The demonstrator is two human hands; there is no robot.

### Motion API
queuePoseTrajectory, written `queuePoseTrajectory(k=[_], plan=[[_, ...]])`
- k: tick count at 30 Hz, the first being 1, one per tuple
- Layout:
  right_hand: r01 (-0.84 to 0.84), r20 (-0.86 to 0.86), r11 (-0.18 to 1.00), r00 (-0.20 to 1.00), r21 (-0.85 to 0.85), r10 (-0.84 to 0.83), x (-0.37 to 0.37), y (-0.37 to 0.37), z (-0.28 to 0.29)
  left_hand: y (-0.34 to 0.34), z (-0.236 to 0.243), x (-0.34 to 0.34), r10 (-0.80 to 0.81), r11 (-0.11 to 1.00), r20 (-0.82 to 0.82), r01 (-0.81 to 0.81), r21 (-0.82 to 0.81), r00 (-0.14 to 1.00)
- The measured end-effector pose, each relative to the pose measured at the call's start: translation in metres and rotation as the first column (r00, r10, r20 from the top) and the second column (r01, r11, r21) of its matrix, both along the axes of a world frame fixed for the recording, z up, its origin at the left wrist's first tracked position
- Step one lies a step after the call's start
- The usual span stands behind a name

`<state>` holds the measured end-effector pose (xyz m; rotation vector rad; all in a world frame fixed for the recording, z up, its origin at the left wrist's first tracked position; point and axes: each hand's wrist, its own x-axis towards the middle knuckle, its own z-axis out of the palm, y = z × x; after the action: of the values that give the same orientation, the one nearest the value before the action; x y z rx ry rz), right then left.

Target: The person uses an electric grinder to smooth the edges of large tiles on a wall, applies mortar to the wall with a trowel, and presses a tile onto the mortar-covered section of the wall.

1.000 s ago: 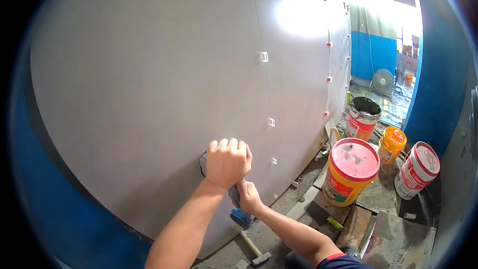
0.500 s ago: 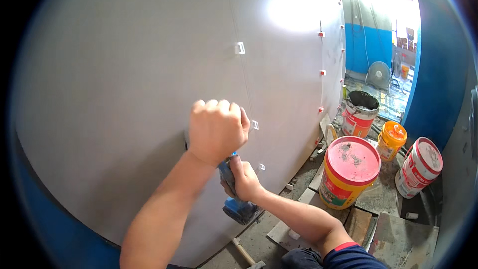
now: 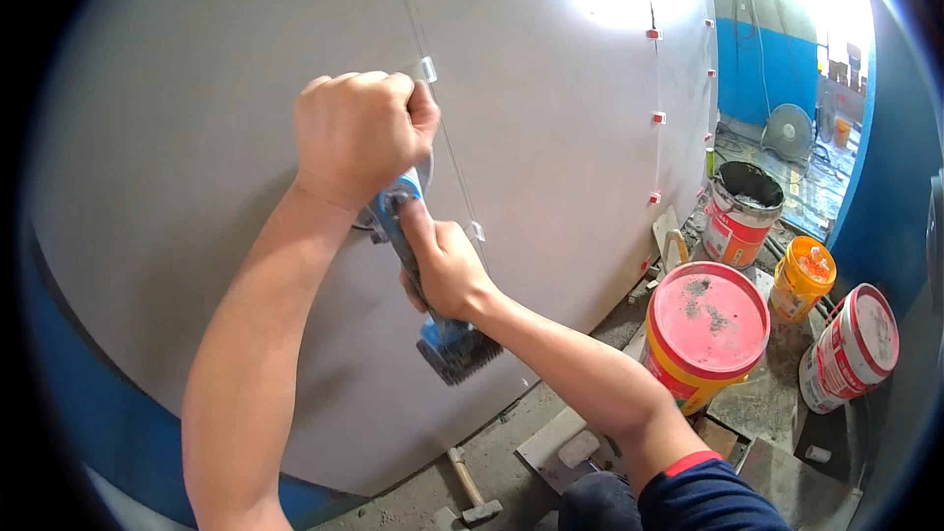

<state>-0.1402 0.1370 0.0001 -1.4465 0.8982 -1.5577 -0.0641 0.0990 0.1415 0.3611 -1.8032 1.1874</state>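
My left hand (image 3: 359, 133) is closed in a fist over the top of a blue and grey power tool (image 3: 401, 231) against the large pale grey tiled wall surface (image 3: 197, 108). Below it, my right hand (image 3: 444, 270) wraps round the tool's handle, with a dark battery-like base (image 3: 455, 359) underneath. The part of the tool touching the wall is mostly hidden by my hands. A white spacer clip (image 3: 427, 69) on a vertical seam is just above and right of my left hand; another (image 3: 477, 231) is beside my right.
Red clips (image 3: 657, 118) line a farther seam. On the floor at right stand a pink-lidded bucket (image 3: 708, 315), an open bucket (image 3: 742, 226), a yellow bucket (image 3: 801, 275) and a white-red bucket (image 3: 846, 344). A mallet (image 3: 467, 492) lies below. Beyond a doorway is a fan (image 3: 787, 133).
Both hands and the tool have moved up along the wall and slightly left in the picture. The view has shifted, with the near seam now further left.
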Motion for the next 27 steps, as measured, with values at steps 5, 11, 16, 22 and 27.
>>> queuePoseTrajectory(k=[5, 11, 16, 22, 27], plan=[[-0.036, -0.071, 0.997, 0.997, 0.061, 0.040, -0.013, -0.003, 0.000, 0.002, -0.002, -0.004, 0.141, 0.990, -0.126, -0.136, 0.045, 0.982], [0.081, -0.139, 0.978, 0.989, 0.192, -0.055, 0.000, 0.000, -0.125, 0.016, -0.118, 0.006, 0.289, 0.927, -0.092, -0.254, 0.277, 0.953], [0.243, -0.470, 0.963, 0.868, 0.116, -0.163, -0.015, 0.010, -0.234, 0.026, -0.242, 0.027, 0.363, 0.830, -0.128, -0.258, 0.494, 0.923], [0.249, -0.478, 0.965, 0.839, -0.086, -0.260, -0.035, 0.001, -0.341, 0.035, -0.335, 0.011, 0.354, 0.765, -0.178, -0.175, 0.620, 0.918], [0.277, -0.478, 0.951, 0.822, -0.140, -0.310, -0.036, -0.002, -0.353, 0.026, -0.349, 0.016, 0.299, 0.791, -0.140, -0.163, 0.589, 0.944]])
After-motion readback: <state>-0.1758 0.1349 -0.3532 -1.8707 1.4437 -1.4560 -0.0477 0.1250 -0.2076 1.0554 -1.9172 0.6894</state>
